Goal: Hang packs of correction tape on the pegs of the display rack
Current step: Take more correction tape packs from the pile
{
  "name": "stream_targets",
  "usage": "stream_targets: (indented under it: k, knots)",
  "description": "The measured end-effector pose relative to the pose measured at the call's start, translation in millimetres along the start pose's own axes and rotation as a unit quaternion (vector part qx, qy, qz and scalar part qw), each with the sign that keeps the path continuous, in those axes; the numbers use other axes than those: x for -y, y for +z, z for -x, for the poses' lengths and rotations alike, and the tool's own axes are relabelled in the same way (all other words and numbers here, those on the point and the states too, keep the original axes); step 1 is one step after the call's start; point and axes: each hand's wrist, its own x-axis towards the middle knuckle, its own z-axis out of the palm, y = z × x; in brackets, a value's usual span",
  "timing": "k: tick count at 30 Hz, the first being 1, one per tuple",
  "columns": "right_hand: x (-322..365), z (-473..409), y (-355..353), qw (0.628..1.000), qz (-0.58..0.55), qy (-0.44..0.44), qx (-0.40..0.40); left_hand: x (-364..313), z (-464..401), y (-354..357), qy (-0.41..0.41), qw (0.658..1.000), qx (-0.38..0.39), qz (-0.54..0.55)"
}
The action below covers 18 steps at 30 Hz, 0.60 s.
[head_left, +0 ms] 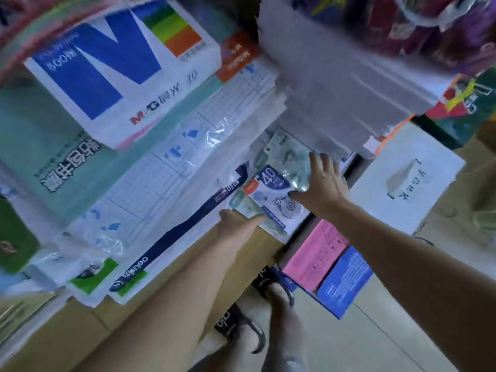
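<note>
Reaching forward from the bottom of the head view, both bare arms meet at a pack of correction tape [271, 194] that lies flat near the centre, on the edge of a stack of wrapped paper goods [171, 167]. The right hand [320, 186] comes in from five o'clock and lies over the pack's right side with its fingers straight and spread apart, the thumb pointing toward nine o'clock across the printed card. The left hand [236, 221] comes in from seven o'clock and touches the pack's lower left corner; whether its fingers are curled under the card I cannot tell, since only the back of the hand and one extended finger show. A second, greenish pack [284, 149] sits just beyond, toward twelve o'clock, partly under a grey sheet [343, 84]. At ten o'clock lies a white ream with a blue letter [112, 68]. Pink and blue booklets [327, 264] stand at five o'clock, and sandalled feet [268, 299] show at six.
</note>
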Motion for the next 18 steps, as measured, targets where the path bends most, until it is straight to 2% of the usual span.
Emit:
stream_targets:
  k: [9, 18]
  knots:
    - [-13, -40, 48, 0.996, -0.002, 0.03, -0.087, -8, -70, 63, -0.028, 0.995, 0.01, 0.095]
    - [-13, -51, 54, 0.997, 0.006, 0.003, -0.078, -19, -101, 83, -0.044, 0.981, -0.09, 0.167]
